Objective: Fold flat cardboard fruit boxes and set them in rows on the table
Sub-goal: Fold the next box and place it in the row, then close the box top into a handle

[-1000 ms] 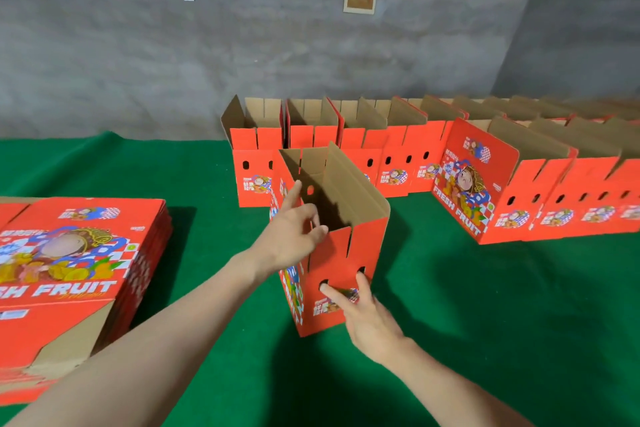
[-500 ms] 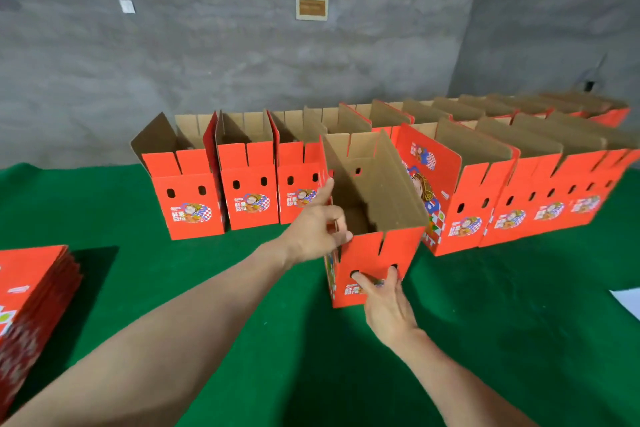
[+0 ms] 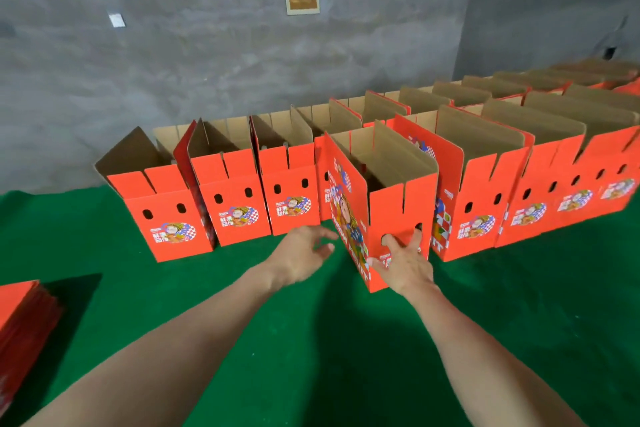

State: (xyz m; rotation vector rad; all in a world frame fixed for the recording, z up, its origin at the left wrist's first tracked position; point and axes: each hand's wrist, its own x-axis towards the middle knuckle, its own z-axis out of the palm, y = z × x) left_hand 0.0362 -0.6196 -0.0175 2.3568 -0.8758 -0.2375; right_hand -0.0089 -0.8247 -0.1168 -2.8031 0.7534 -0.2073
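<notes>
A folded red fruit box (image 3: 384, 198) stands upright on the green table (image 3: 519, 305), open at the top, against the left end of the front row (image 3: 540, 191). My right hand (image 3: 403, 262) lies flat against its near end panel, fingertips at the two handle holes. My left hand (image 3: 304, 253) hovers just left of the box with relaxed fingers, off the cardboard. Behind stands a back row of folded boxes (image 3: 235, 198). A stack of flat boxes (image 3: 20, 322) lies at the left edge.
A grey concrete wall (image 3: 242, 73) rises right behind the back row, with posters and a small plaque on it. Green cloth stretches bare in front of the rows and between my arms.
The box has gone forward and right into line with the front row. My left hand has let go of its top edge and dropped beside it. The view has swung right.
</notes>
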